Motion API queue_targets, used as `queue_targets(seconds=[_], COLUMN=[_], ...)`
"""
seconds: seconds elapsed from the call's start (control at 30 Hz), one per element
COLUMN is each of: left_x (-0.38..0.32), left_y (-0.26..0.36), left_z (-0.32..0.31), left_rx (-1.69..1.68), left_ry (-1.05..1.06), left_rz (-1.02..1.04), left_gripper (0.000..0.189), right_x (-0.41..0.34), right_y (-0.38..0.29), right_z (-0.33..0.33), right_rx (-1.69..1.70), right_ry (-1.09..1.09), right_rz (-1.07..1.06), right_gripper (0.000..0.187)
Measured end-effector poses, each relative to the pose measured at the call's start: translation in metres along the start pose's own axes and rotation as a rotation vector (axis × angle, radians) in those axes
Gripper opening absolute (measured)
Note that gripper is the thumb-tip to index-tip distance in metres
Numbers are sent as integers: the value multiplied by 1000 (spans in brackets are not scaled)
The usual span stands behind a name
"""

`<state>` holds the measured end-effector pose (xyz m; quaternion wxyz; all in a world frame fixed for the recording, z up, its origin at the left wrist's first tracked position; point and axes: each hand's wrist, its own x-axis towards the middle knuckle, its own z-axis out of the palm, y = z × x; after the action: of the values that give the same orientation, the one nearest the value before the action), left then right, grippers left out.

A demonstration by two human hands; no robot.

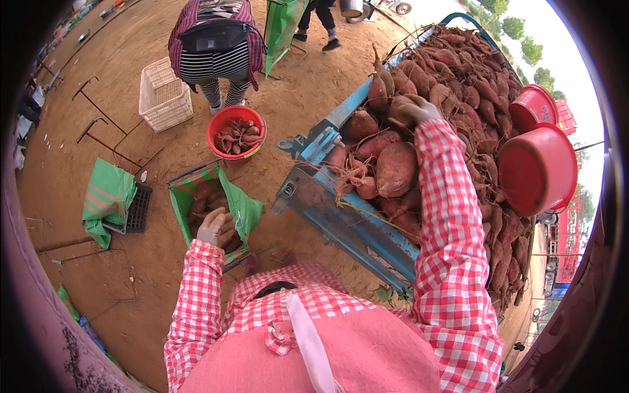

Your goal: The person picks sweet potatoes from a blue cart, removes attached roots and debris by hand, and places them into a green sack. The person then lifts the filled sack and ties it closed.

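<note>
My gloved left hand (216, 229) hovers over a green woven sack (242, 196) whose mouth is held wide; its fingers are spread and nothing shows in them. Sweet potatoes (208, 192) lie inside that sack. On the right, my gloved right hand (413, 110) rests with curled fingers on a sweet potato near the edge of a large heap of sweet potatoes (462, 73); whether it grips that one cannot be told. The heap fills a blue metal truck bed (344, 196). A big sweet potato (396, 169) lies just below my right wrist.
A red bucket (236, 156) of small sweet potatoes stands near a bending person (216, 54) and a cream plastic crate (167, 110). Two red tubs (533, 169) sit on the heap. A black crate (137, 209) with a green sack and metal frames stand left. Another person (319, 19) is beyond.
</note>
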<state>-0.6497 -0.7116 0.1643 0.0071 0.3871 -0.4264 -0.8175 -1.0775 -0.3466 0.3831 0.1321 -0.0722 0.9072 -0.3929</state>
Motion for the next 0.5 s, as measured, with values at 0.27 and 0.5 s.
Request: queue_targets(seconds=[0.27,0.5], left_x=[-35,-67], left_y=[70,22], left_z=[155,169], left_rx=[-347,-593], left_ry=[-1076,-508], left_rz=[46,33], left_gripper=[72,40], right_x=[-169,-272], right_y=[-51,-41], right_z=[58,193], right_rx=[971,36], right_ry=[-488,-167], right_rz=[-314,-537], right_gripper=[89,83])
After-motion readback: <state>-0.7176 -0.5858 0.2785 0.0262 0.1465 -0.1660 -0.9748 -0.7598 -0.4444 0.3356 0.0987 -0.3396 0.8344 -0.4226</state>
